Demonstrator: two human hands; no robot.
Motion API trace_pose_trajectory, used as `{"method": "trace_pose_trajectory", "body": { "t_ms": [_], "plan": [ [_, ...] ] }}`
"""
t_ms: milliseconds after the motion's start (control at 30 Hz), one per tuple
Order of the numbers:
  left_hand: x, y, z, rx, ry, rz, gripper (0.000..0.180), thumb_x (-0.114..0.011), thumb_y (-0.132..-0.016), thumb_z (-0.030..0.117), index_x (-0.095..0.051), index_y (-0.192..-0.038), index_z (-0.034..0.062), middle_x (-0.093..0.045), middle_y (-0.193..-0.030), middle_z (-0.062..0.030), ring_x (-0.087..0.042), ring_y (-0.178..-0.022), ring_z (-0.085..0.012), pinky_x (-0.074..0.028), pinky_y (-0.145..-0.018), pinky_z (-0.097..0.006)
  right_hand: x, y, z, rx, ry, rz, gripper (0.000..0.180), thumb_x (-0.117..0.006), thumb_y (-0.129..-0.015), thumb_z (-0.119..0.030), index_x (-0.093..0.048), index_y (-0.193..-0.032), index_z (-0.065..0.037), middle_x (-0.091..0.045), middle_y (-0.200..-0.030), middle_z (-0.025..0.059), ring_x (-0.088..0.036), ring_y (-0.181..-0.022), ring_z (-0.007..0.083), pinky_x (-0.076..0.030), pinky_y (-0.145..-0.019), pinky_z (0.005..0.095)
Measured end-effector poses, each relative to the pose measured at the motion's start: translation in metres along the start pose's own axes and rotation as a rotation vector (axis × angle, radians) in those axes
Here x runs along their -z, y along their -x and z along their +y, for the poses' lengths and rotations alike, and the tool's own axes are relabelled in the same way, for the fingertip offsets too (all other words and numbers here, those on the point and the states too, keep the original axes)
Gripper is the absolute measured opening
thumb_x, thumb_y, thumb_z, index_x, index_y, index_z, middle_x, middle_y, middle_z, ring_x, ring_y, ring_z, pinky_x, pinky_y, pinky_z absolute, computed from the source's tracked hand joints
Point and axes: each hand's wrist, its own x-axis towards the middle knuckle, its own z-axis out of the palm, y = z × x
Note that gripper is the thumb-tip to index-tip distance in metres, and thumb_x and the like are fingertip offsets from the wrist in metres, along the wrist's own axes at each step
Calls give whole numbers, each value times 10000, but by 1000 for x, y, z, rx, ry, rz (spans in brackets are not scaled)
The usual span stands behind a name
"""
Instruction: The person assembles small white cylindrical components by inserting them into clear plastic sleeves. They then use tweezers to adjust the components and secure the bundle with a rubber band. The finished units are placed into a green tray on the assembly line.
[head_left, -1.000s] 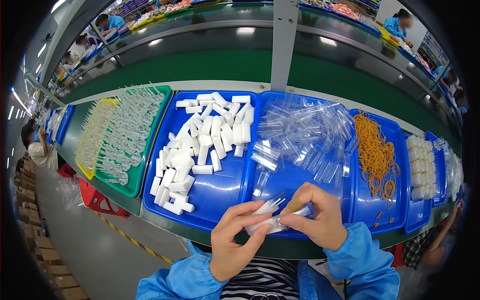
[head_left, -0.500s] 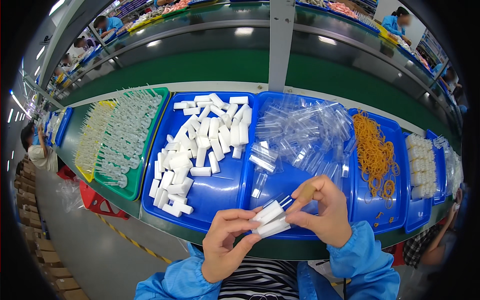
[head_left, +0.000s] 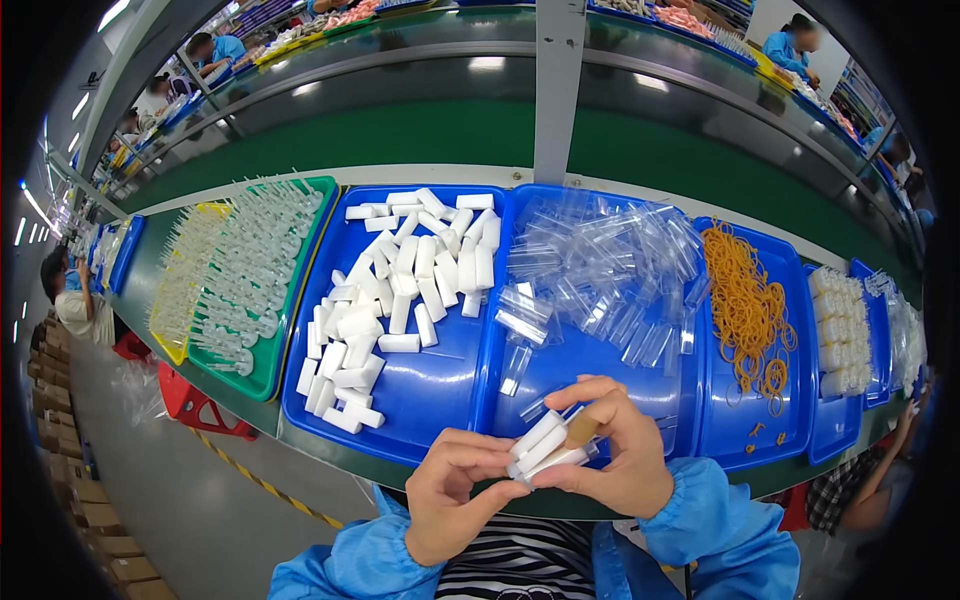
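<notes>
While coloured trays [head_left: 420, 400] crowd the green workbench [head_left: 330, 445], conveyor lines [head_left: 420, 90] stretch beyond.

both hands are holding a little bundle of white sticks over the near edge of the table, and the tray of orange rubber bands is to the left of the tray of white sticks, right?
Not quite. The head view shows the tray of orange rubber bands to the right of the tray of white sticks, beyond the clear pieces. The left hand and right hand do hold a bundle of white sticks.

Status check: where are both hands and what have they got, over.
Left hand and right hand both pinching a small bundle of white tubes over the near edge of the blue tray. Nothing blocking them.
</notes>
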Motion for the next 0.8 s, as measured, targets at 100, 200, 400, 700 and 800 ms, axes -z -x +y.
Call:
{"method": "trace_pose_trajectory", "body": {
  "t_ms": [100,200,400,700,800],
  "plan": [
    [1,0,1,-18,-26,-35,385,-729,-820,-101,-553,-1159,-48,-515,-1233,-197,-597,-1192,-325,-573,-982,-391,1,1,0,15,52,-52,417,-904,-700,-238,-604,-952,-93,-633,-1202,108,-570,-1154,286,-337,-1093,506],
    [0,-9,15,18,-63,-93,408,-719,-856,-50,-542,-1223,-28,-485,-1305,-184,-565,-1238,-296,-576,-963,-364,11,-1,-8,51,144,-99,396,-899,-706,-256,-614,-929,-97,-609,-1245,107,-562,-1159,291,-340,-1086,520],
    [10,-16,19,187,-84,-341,420,-677,-909,-1,-519,-1298,3,-417,-1420,-171,-522,-1284,-268,-567,-960,-345,16,2,-13,193,252,-214,331,-871,-742,-285,-647,-907,-106,-602,-1259,110,-548,-1160,276,-354,-1073,495],
    [7,-15,19,314,158,-260,348,-610,-926,-66,-548,-1266,-27,-414,-1444,-203,-492,-1317,-298,-509,-1070,-407,86,-19,1,263,1074,49,317,-671,-783,-32,-669,-1099,-52,-679,-1082,66,-603,-1059,288,-468,-897,411],
    [3,-17,14,381,250,-253,348,-597,-927,-77,-545,-1268,-27,-414,-1438,-203,-496,-1313,-301,-513,-1064,-405,89,-12,15,267,1288,-68,320,-624,-787,-58,-666,-1103,-32,-668,-1034,73,-606,-1008,250,-468,-867,391]
  ]
}}
